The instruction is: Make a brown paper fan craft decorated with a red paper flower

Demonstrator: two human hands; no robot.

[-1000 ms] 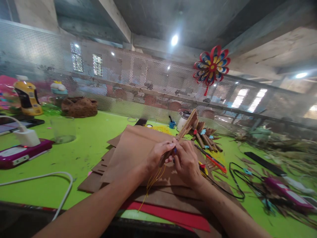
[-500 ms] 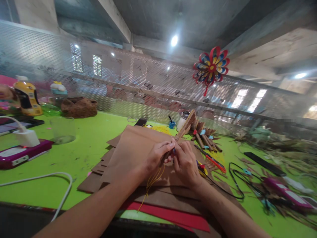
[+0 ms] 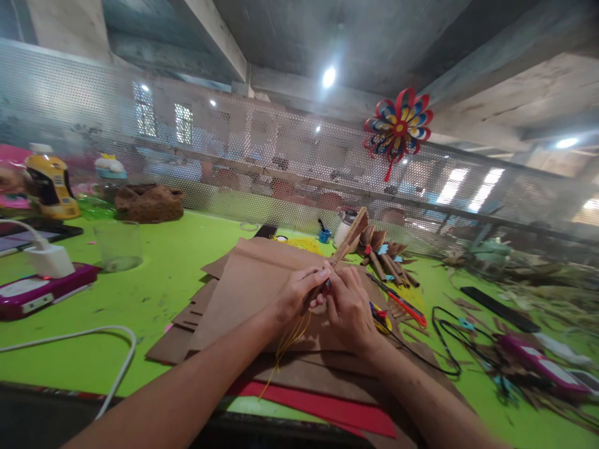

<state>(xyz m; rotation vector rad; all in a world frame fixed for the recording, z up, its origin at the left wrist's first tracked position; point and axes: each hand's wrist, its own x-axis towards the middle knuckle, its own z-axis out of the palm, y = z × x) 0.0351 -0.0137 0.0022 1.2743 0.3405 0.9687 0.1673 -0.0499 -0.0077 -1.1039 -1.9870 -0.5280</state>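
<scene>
My left hand (image 3: 302, 288) is closed around the lower part of a brown rolled-paper piece (image 3: 352, 234), whose flared upper end points up and away to the right. Against it, my right hand (image 3: 347, 302) pinches at the same spot; a small bluish bit shows between the fingertips, too small to name. Yellow strings (image 3: 287, 343) hang below the hands. Under them lies a stack of brown paper sheets (image 3: 238, 280), with a red sheet (image 3: 322, 405) at the near edge. The fingers hide most of the held stem.
Several similar brown rolled pieces (image 3: 393, 262) lie behind my right hand. Near it are an orange-handled tool (image 3: 409, 307) and a black cable (image 3: 442, 362). Purple power strips (image 3: 47, 290) sit at both sides. A clear cup (image 3: 119, 248) stands left; a perforated screen (image 3: 281, 156) rises behind.
Both hands stay in nearly the same place on the rolled piece. Only slight finger movement at the pinched spot shows.
</scene>
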